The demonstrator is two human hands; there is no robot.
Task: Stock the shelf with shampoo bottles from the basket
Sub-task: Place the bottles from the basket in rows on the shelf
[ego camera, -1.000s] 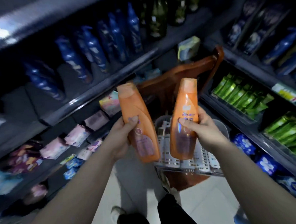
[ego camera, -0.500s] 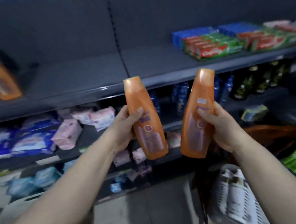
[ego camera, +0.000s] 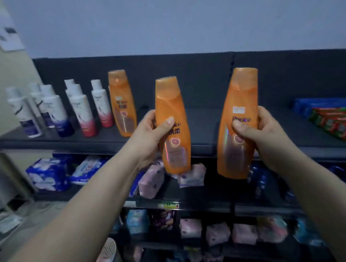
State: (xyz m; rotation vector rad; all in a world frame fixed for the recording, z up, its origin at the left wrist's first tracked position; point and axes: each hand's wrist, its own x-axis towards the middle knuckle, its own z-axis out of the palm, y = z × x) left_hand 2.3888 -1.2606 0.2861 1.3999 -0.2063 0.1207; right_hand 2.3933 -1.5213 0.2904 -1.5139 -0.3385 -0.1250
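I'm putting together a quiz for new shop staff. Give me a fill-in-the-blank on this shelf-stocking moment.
1. The left hand grips the left bottle and the right hand the right bottle; both bottles are ____ in colour.
2. Exactly ____ bottle of that colour, the shelved bottle, already stands on the top shelf.
3. The shelved bottle stands just to the ____ of the white bottles.
4. The held bottles' caps point ____.
Missing words: orange; one; right; up.
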